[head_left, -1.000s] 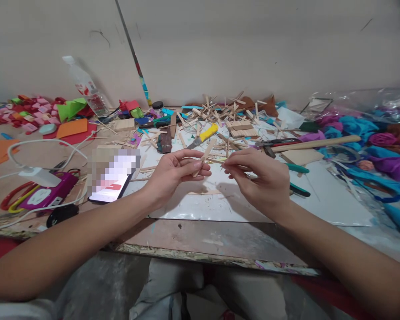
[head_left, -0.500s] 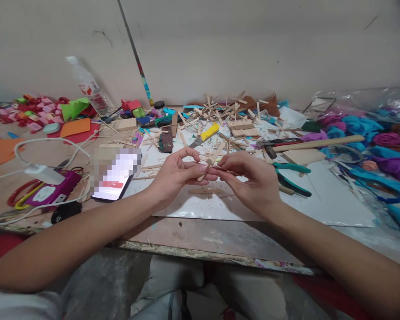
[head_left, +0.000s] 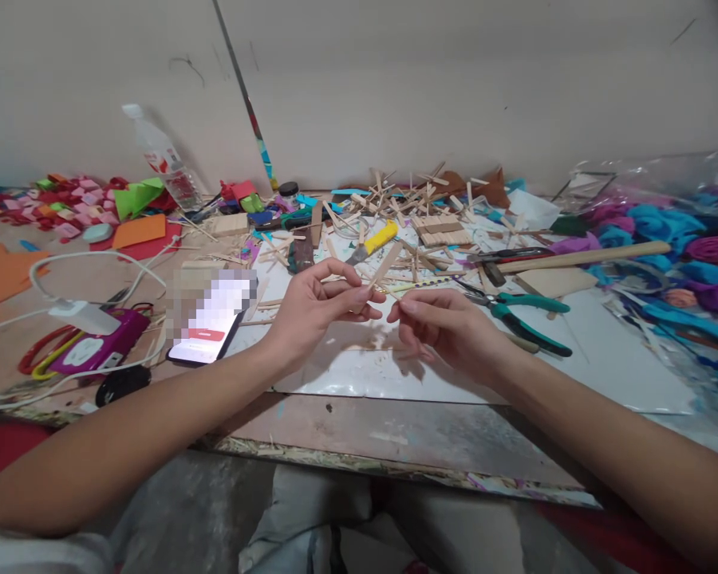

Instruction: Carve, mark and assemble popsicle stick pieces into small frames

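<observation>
My left hand [head_left: 335,307] is closed in a pinch on wooden craft sticks [head_left: 386,265], held above the white board [head_left: 335,371]. One flat stick slants up and away from the fingertips. A thinner piece crosses toward my right hand [head_left: 428,319], whose thumb and index finger are pinched at its tip; the other fingers curl loosely below. How the pieces are joined is hidden by the fingers. Just beyond the hands lies a yellow-handled utility knife [head_left: 376,241]. Green-handled pliers [head_left: 530,311] rest close to the right wrist.
A heap of loose sticks [head_left: 395,195] and a row of flat sticks [head_left: 443,231] lie at the back. To the left are a lit phone [head_left: 207,319], a purple power socket [head_left: 101,347] with cables, and a plastic bottle [head_left: 164,159]. Coloured crepe paper [head_left: 664,227] piles up right.
My right hand has moved slightly away and turned, with its lower fingers dropping toward the board. My left hand keeps its pinch on the sticks. The view has shifted a little.
</observation>
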Motion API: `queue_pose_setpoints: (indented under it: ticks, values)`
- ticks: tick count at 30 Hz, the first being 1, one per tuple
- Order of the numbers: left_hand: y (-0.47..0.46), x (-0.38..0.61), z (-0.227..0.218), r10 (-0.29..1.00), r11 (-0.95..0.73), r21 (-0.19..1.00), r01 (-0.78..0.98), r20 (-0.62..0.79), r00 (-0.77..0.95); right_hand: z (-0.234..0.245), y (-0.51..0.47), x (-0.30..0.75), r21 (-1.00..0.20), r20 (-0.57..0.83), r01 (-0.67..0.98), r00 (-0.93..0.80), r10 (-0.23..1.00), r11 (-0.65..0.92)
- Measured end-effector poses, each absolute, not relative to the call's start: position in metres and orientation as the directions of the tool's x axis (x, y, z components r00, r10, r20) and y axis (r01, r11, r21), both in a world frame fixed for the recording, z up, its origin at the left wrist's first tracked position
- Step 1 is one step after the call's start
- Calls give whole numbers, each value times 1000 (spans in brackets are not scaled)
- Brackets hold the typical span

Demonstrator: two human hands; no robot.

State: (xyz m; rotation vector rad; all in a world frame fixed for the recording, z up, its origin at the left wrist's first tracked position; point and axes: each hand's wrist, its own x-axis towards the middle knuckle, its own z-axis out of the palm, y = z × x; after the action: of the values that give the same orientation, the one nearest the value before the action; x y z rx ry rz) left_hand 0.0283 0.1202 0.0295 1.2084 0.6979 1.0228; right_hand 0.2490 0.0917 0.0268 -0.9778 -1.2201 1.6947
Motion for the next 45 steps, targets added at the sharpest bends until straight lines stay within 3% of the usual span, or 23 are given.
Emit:
queue_pose_setpoints:
  ticks: [9, 22, 32, 45]
  values:
    - [118, 31, 31, 929, -58, 991, -120, 97, 357, 38, 86, 251, -952, -153, -180, -422, 894, -248]
    - [119, 29, 39, 862, -213, 977, 0, 188, 471, 32, 87, 253, -961, -151, -129, -499, 853, -246]
    - [115, 33, 33, 871, -204, 970, -130, 240, 429, 31, 86, 254, -962, -113, -144, -564, 818, -232]
    - [109, 32, 36, 846, -217, 972, -87, 231, 480, 34, 80, 255, -980, -66, -113, -601, 797, -166]
